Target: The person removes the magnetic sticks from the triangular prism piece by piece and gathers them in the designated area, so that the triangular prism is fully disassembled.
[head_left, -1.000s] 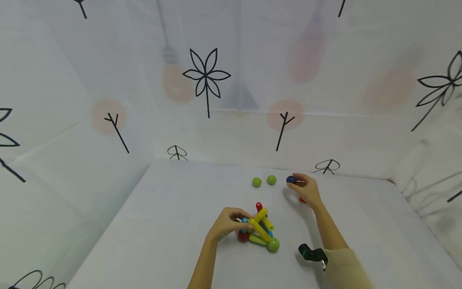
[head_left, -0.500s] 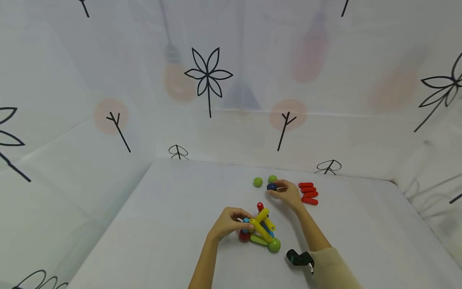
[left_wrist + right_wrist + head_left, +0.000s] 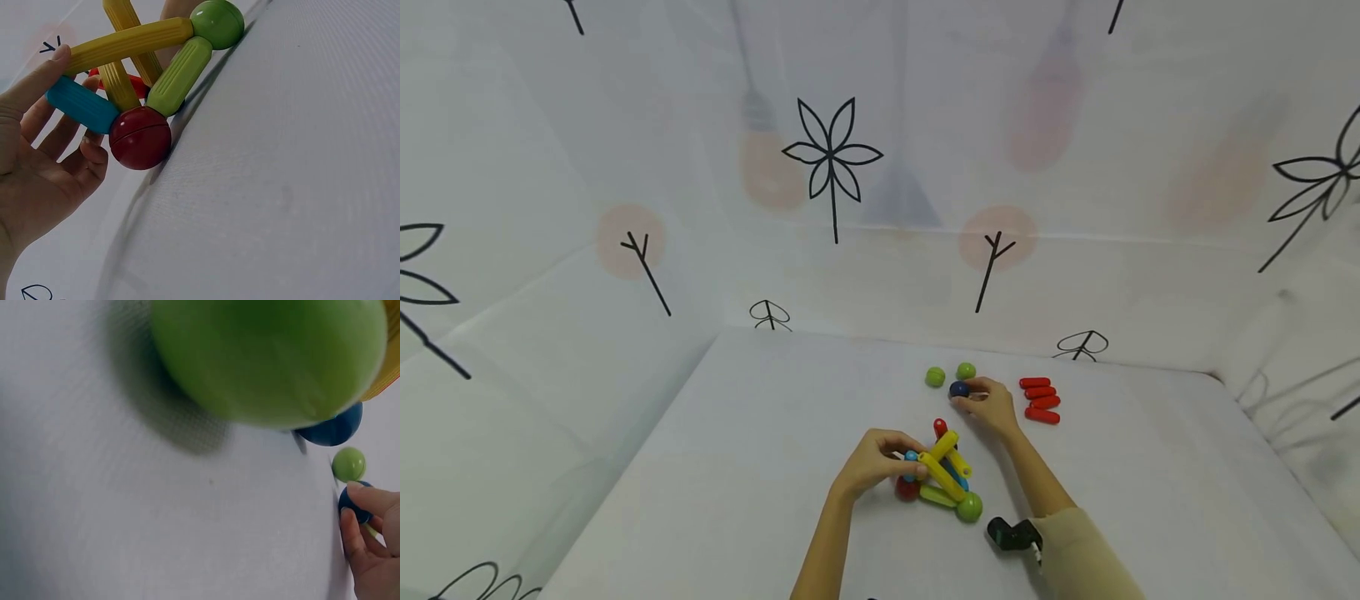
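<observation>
My left hand (image 3: 876, 461) grips the near left side of a structure of ball-and-rod toy pieces on the white table. In the left wrist view the thumb presses the end of a yellow rod (image 3: 131, 45), with fingers behind a blue rod (image 3: 81, 105). A dark red ball (image 3: 140, 137) and a green ball (image 3: 219, 24) join a light green rod (image 3: 181, 76) at its base. Beyond the structure, my right hand (image 3: 992, 407) pinches a dark blue ball (image 3: 958, 389) between thumb and fingers, low over the table. The structure's green ball (image 3: 269, 356) looms in the right wrist view.
Two loose green balls, one left (image 3: 935, 377) and one right (image 3: 966, 371), lie just behind the dark blue ball. Several red rods (image 3: 1040, 402) lie in a row to the right. A black wrist-worn device (image 3: 1011, 534) hangs at the right sleeve. Patterned white cloth walls surround the table.
My right hand has carried the dark blue ball left, from beside the red rods to in front of the green balls, slowing lately. My left hand keeps its grip on the structure.
</observation>
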`<control>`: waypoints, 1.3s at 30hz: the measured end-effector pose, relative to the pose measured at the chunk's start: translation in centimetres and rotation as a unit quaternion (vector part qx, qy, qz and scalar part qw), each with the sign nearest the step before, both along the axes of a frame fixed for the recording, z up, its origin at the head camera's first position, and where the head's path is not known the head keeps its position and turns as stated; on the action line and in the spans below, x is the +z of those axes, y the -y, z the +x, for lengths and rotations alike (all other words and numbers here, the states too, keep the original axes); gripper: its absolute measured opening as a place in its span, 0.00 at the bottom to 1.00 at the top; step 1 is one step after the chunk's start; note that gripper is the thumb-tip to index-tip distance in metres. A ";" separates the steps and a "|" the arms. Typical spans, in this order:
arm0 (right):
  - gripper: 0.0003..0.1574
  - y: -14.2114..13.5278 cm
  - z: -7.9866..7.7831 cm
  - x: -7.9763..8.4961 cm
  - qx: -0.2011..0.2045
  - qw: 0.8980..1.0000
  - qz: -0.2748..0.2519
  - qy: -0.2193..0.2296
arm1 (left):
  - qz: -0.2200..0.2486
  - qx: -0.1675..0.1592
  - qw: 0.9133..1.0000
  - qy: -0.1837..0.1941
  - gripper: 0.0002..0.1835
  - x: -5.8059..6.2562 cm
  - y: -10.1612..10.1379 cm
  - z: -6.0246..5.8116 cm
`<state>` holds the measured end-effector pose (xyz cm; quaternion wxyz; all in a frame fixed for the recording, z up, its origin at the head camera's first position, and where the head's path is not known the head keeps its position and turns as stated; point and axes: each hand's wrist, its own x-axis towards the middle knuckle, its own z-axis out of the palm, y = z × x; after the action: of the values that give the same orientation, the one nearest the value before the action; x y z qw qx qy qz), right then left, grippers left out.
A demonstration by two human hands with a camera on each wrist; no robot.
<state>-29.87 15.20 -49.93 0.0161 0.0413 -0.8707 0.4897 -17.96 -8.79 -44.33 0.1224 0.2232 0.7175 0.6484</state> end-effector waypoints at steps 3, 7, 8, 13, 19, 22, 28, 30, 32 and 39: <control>0.29 0.2 -0.1 0.1 -0.005 1.000 0.003 -0.005 | 0.000 0.001 1.000 0.001 0.14 0.1 0.0 0.0; 0.30 0.5 -0.2 0.0 -0.020 1.000 0.002 -0.003 | 0.001 0.003 1.000 0.007 0.14 0.1 0.0 0.0; 0.30 0.5 -0.2 0.0 -0.026 1.000 0.000 0.000 | 0.000 0.004 1.000 0.008 0.14 0.0 0.0 0.0; 0.30 0.9 -0.1 0.0 -0.053 0.998 -0.021 0.016 | -0.002 0.009 1.000 0.010 0.13 -0.1 0.0 0.0; 0.28 0.9 0.5 -0.1 -0.077 0.996 -0.037 0.011 | 0.004 0.007 1.000 0.009 0.14 -0.2 0.0 -0.1; 0.28 0.7 1.3 0.4 -0.072 0.997 -0.037 0.021 | 0.006 0.002 1.000 0.009 0.15 -0.2 0.2 -0.1; 0.26 0.0 4.1 3.1 0.066 0.998 0.000 -0.020 | 0.007 -0.008 1.000 0.008 0.19 -1.0 0.2 -0.7; 0.25 -0.2 5.0 4.0 0.148 0.988 0.015 -0.051 | 0.006 -0.004 1.000 0.002 0.20 -1.7 0.1 -1.1; 0.24 -0.2 5.8 4.8 0.220 0.973 0.020 -0.064 | -0.002 0.007 1.000 -0.006 0.20 -2.4 -0.1 -1.5; 0.19 0.4 8.1 6.1 0.299 0.947 0.042 -0.107 | -0.035 0.058 0.998 0.016 0.19 -2.8 -1.1 -2.0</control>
<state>-21.77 14.82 -43.80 -0.0400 0.3525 -0.8315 0.4275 -19.94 -7.69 -47.14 0.1035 0.1661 0.7495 0.6324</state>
